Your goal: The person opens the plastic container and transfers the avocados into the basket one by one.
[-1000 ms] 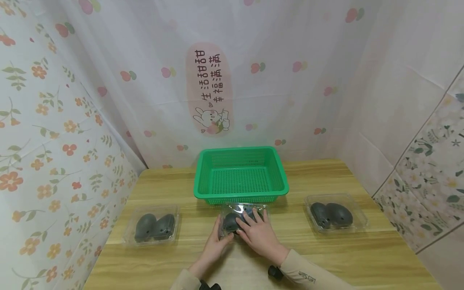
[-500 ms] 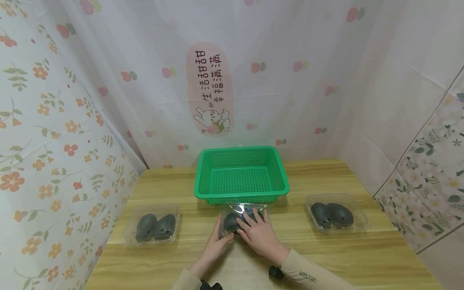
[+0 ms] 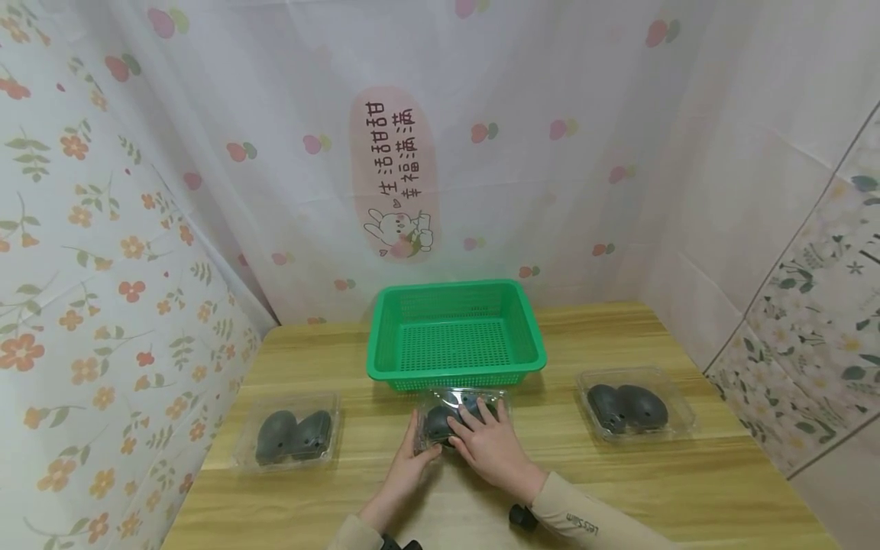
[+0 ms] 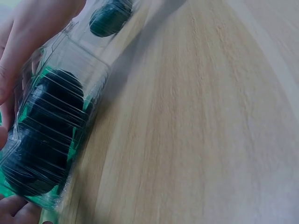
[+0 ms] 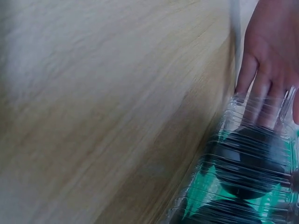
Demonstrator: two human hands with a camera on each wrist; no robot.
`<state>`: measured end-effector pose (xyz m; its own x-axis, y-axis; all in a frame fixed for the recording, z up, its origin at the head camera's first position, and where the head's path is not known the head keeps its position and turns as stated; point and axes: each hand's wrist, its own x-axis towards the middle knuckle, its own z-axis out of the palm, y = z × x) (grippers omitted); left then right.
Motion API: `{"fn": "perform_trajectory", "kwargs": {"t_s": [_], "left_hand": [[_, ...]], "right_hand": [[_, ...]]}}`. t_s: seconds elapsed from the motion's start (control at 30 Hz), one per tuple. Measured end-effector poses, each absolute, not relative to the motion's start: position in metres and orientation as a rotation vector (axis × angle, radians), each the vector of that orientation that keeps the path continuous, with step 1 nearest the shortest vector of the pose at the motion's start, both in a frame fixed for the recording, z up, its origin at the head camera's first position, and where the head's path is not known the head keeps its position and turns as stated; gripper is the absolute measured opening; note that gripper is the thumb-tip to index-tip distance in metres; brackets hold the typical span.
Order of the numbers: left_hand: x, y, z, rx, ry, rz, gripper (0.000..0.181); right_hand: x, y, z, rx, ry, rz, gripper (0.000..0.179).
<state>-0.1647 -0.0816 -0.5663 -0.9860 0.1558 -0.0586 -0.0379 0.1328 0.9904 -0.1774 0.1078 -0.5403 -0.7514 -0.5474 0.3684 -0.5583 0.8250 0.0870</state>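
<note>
A clear plastic clamshell box [image 3: 440,397] with dark, rounded oval pieces inside stands at the middle of the table, just in front of a green basket. At its left end, my left hand [image 3: 406,467] grips the corner, thumb along the near side and fingers at the left side. My right hand [image 3: 498,451] lies over the right part of the lid, fingers spread and mostly straight, thumb near the front edge. Part of the lid is hidden under that hand. In the left wrist view the box [image 4: 88,56] shows ribbed clear walls around the dark pieces.
Behind the box stands the green perforated basket [image 3: 374,359], with nothing in it. Similar clear boxes with dark oval pieces rest at the left [image 3: 326,401] and right [image 3: 677,420] of the wooden table [image 3: 591,496]. Printed curtains hang behind and beside the table.
The head view has shifted slightly. Both hands keep the same places on the middle box, and the other boxes and basket stay put.
</note>
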Motion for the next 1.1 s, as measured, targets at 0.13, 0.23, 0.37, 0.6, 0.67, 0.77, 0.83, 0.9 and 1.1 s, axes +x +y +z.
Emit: {"fn": "perform_trajectory", "kwargs": {"t_s": [0.13, 0.23, 0.37, 0.6, 0.67, 0.77, 0.83, 0.9, 1.1], "left_hand": [[-0.164, -0.084, -0.566, 0.142, 2.240, 1.992, 0.081], [-0.163, -0.087, -0.569, 0.176, 2.265, 1.992, 0.075], [-0.161, -0.090, -0.572, 0.230, 2.279, 1.987, 0.075], [-0.163, -0.090, -0.574, 0.272, 2.248, 1.985, 0.076], [-0.163, -0.091, -0.574, 0.281, 2.247, 1.969, 0.077], [-0.161, -0.092, -0.573, 0.301, 2.259, 1.932, 0.077], [-0.161, -0.094, -0.573, 0.320, 2.266, 1.915, 0.076], [-0.160, -0.094, -0.572, 0.333, 2.271, 1.902, 0.076], [-0.161, -0.096, -0.572, 0.365, 2.239, 1.901, 0.076]], "right_hand": [[-0.178, 0.108, -0.533, 0.801, -2.597, 0.182, 0.033], [-0.179, 0.108, -0.527, 0.794, -2.604, 0.238, 0.031], [-0.178, 0.109, -0.526, 0.842, -2.669, 0.193, 0.036], [-0.179, 0.115, -0.529, 0.858, -2.610, 0.226, 0.036], [-0.180, 0.116, -0.530, 0.878, -2.581, 0.236, 0.036], [-0.183, 0.118, -0.531, 0.908, -2.530, 0.244, 0.036], [-0.185, 0.119, -0.532, 0.913, -2.497, 0.258, 0.034], [-0.187, 0.119, -0.532, 0.911, -2.477, 0.276, 0.033], [-0.189, 0.119, -0.525, 0.882, -2.484, 0.360, 0.029]]}}
